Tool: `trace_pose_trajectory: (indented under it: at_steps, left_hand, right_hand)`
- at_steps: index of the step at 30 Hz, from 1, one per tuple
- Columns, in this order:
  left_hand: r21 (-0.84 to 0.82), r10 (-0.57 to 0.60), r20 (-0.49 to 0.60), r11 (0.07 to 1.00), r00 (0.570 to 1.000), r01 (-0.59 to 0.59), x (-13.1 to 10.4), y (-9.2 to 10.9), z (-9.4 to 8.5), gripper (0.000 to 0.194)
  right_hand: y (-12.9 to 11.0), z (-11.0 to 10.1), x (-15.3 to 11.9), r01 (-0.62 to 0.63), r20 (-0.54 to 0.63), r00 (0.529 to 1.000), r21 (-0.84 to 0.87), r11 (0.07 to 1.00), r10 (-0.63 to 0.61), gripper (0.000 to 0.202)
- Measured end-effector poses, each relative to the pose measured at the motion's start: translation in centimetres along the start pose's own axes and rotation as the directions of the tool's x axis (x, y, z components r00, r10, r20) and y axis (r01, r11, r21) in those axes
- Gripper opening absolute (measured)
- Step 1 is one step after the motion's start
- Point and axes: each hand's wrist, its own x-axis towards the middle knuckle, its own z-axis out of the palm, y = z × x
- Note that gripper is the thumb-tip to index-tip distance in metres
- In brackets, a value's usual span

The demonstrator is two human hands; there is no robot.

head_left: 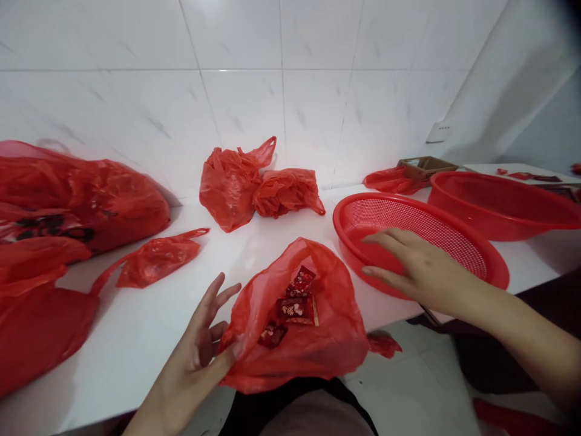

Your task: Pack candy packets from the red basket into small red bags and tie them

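Observation:
A red plastic bag [327, 339] lies open at the table's front edge, its mouth facing me. Inside it are a few dark red snack packets [295, 309] with printed wrappers. My left hand [204, 345] pinches the bag's left rim between thumb and fingers, while the upper fingers stay spread. Over the near left rim of a red perforated basket [472, 248] hovers my right hand [417, 266], its fingers apart and nothing visible in them. The part of the basket's inside behind that hand is hidden.
Two bundled red bags [231, 188] stand against the tiled wall. Large filled red bags [113, 200] and a small tied bag [158, 260] occupy the left. Toward the right are a second red basket [503, 206] and a cardboard box [429, 165].

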Motion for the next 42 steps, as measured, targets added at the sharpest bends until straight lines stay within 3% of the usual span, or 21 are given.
trace_pose_trajectory:
  at_steps: [3,6,8,12,16,18,21,23,25,27,29,33,35,38,40,42]
  left_hand:
    - [0.034,-0.046,-0.032,0.998,0.998,0.047,0.1,-0.7,-0.7,0.076]
    - [0.061,-0.069,-0.039,0.996,0.997,0.071,0.2,-1.0,-1.0,0.08]
    - [0.087,-0.075,-0.064,0.993,0.995,0.08,0.0,-0.8,-0.9,0.077]
    - [0.155,-0.071,-0.109,0.984,0.992,0.087,-0.5,-0.5,-1.1,0.065]
    - [0.282,-0.061,0.027,0.958,0.998,0.051,-0.7,-1.1,-2.3,0.043]
    - [0.327,-0.065,0.108,0.944,0.992,0.027,-0.9,-1.1,-2.6,0.03]
    - [0.323,-0.072,0.135,0.946,0.988,0.025,-1.2,-0.3,-2.2,0.027]
    - [0.291,-0.057,0.124,0.957,0.991,0.018,-1.5,0.4,-1.8,0.027]
    - [0.258,-0.023,0.097,0.966,0.995,-0.003,-1.7,1.0,-1.6,0.028]
    - [0.236,0.003,0.039,0.972,0.999,-0.013,-1.8,1.1,-1.6,0.029]
    - [0.231,0.008,0.001,0.973,1.0,-0.008,-1.7,0.8,-1.6,0.029]
    - [0.218,0.023,0.017,0.975,1.0,-0.026,-0.6,0.1,-2.2,0.027]
    - [0.151,0.054,-0.069,0.988,0.996,-0.043,0.0,0.2,-2.8,0.024]
    - [-0.138,0.079,-0.291,0.983,0.953,-0.124,0.6,1.9,-3.9,0.019]
    - [-0.317,0.148,-0.387,0.905,0.91,-0.282,0.8,3.6,-4.3,0.013]
    - [-0.361,0.266,-0.442,0.822,0.856,-0.442,0.8,5.4,-4.4,0.004]
  right_hand:
    - [0.5,3.2,-4.0,-0.111,0.009,0.994,-0.126,0.986,0.113,0.044]
    - [-1.7,6.0,-6.8,-0.113,-0.006,0.993,-0.204,0.972,0.114,0.042]
    - [-3.2,6.7,-7.2,-0.091,0.001,0.996,-0.242,0.966,0.094,0.048]
    - [-2.3,5.9,-5.2,-0.154,0.021,0.986,-0.287,0.945,0.167,0.049]
    - [0.4,4.2,-1.7,-0.242,-0.141,0.967,-0.254,0.937,0.211,0.044]
    - [-0.3,3.0,-0.4,-0.175,-0.276,0.952,-0.125,0.977,0.136,0.041]
    - [-4.2,1.5,0.3,0.121,-0.368,0.927,0.1,0.988,-0.076,0.03]
    - [-6.9,1.1,0.3,0.293,-0.298,0.923,0.137,0.946,-0.243,0.027]
    - [-8.1,1.7,0.4,0.319,-0.121,0.943,0.047,0.947,-0.312,0.031]
    - [-7.4,2.9,0.8,0.224,0.09,0.973,-0.137,0.965,-0.213,0.032]
    - [-5.7,4.1,1.5,0.113,0.229,0.972,-0.313,0.943,-0.04,0.034]
    - [-2.7,4.0,3.1,0.004,0.317,0.94,-0.386,0.922,0.128,0.033]
    - [-2.4,2.4,3.8,-0.04,0.255,0.961,-0.262,0.964,0.109,0.027]
    - [-2.7,-1.4,4.9,-0.086,-0.042,0.994,0.217,0.972,0.097,0.016]
    - [-2.9,-3.9,5.7,-0.036,-0.202,0.963,0.55,0.834,0.175,0.019]
    - [-2.9,-5.7,6.8,0.025,-0.213,0.957,0.737,0.675,0.197,0.024]
